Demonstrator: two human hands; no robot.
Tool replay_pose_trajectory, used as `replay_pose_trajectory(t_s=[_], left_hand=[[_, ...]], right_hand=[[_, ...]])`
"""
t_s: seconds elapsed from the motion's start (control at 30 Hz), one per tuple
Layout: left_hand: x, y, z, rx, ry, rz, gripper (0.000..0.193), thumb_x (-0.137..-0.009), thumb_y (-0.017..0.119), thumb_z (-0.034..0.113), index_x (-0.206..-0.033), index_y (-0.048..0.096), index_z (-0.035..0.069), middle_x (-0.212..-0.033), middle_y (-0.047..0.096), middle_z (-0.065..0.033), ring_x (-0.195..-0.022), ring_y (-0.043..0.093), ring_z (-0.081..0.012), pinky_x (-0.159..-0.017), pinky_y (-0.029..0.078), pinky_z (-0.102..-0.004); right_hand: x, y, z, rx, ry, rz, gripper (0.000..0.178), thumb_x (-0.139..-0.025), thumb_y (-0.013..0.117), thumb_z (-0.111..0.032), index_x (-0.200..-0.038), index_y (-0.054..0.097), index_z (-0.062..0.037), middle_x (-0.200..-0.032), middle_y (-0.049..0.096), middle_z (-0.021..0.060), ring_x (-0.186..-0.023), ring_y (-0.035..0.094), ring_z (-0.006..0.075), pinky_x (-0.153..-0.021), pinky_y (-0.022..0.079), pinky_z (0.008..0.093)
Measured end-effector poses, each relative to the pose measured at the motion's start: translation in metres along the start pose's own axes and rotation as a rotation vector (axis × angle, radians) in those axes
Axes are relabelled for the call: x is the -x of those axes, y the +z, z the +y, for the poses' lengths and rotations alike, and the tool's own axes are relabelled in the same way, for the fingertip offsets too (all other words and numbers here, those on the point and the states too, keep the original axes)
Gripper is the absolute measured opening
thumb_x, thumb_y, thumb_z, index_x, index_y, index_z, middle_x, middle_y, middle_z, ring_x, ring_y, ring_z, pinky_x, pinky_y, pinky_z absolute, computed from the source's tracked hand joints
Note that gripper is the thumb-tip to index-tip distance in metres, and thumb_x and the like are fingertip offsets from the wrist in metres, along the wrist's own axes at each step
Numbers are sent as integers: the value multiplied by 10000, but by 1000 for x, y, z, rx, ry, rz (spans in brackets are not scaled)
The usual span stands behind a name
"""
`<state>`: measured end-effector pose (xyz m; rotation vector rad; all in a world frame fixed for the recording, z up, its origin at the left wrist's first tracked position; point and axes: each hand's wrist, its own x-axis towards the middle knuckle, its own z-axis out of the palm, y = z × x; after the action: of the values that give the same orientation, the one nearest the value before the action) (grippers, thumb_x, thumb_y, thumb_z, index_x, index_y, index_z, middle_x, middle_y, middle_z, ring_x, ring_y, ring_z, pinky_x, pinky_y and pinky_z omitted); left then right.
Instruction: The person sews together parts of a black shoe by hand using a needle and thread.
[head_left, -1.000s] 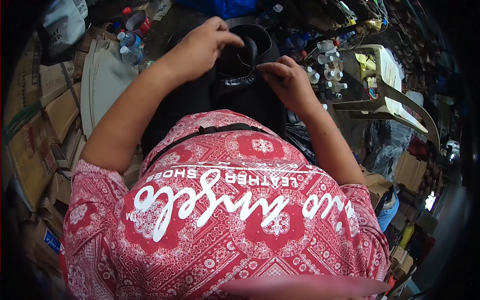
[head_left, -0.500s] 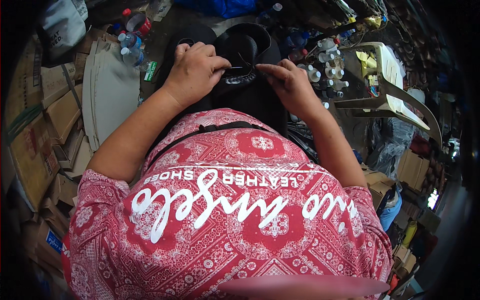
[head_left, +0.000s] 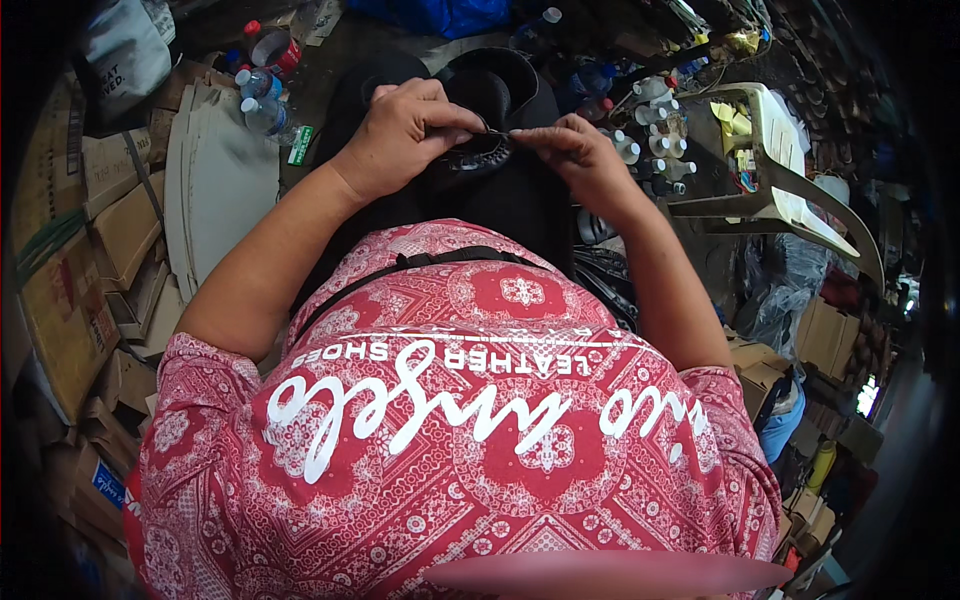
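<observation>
A black shoe rests on my lap between my dark-clad knees, its opening facing up. Above it, my left hand pinches a thin needle between thumb and forefinger. From the other side my right hand comes up to the needle's tip, thumb and forefinger pressed together on what looks like a fine dark thread. The fingertips of both hands are only a short gap apart. Pale stitches or shiny marks show along the shoe's near edge, partly shaded. The thread's full run is too fine to follow.
Plastic bottles and flat cardboard lie at the left. On the right, several small white-capped bottles stand near a pale plastic chair holding yellow scraps. A blue bag sits at the far edge.
My left hand has moved right and slightly up with the needle, bringing it to my right fingertips. My right hand has stayed nearly in place. The shoe has barely shifted.
</observation>
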<state>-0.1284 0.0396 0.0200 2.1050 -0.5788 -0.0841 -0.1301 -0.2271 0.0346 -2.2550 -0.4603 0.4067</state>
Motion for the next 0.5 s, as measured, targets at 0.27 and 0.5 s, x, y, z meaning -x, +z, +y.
replay_pose_trajectory(t_s=[0.27,0.5], left_hand=[[-4,4,-9,-277,61,47,145,-793,725,148,-904,761,234,-799,553,27,-862,540,-181,-840,353,-373],[-5,5,-10,-286,57,30,148,-792,726,144,-903,761,235,-798,548,26,-856,533,-181,-833,351,-372]], right_hand=[[-26,-13,13,-34,-69,-124,338,-842,627,23,-1063,747,-203,-890,581,50,-881,597,183,-801,487,294],[-28,-16,12,-31,-69,-144,309,-851,632,8,-1046,751,-200,-892,589,50,-892,585,201,-811,484,310]])
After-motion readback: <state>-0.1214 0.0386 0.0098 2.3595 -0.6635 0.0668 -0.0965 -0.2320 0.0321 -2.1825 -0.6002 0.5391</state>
